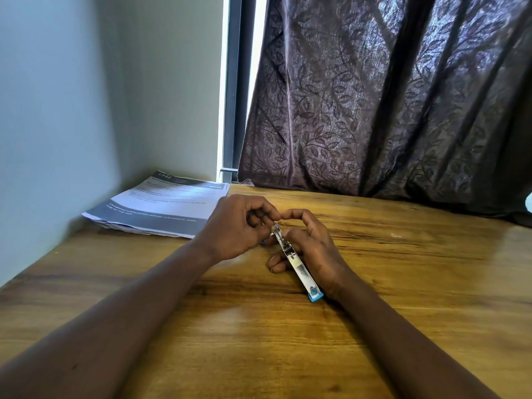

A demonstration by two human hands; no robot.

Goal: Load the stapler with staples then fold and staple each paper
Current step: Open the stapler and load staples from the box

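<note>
A small stapler with a silver metal body and a blue end lies tilted in my right hand, low over the wooden table. My right fingers curl round its body, the blue end pointing toward me. My left hand pinches at the far metal tip of the stapler with curled fingers. Whether staples sit between those fingers is hidden. A stack of printed papers lies flat at the back left, apart from both hands.
A pale wall borders the table on the left. A dark leaf-patterned curtain hangs along the back edge, with a window frame beside it. Something white shows at the right edge.
</note>
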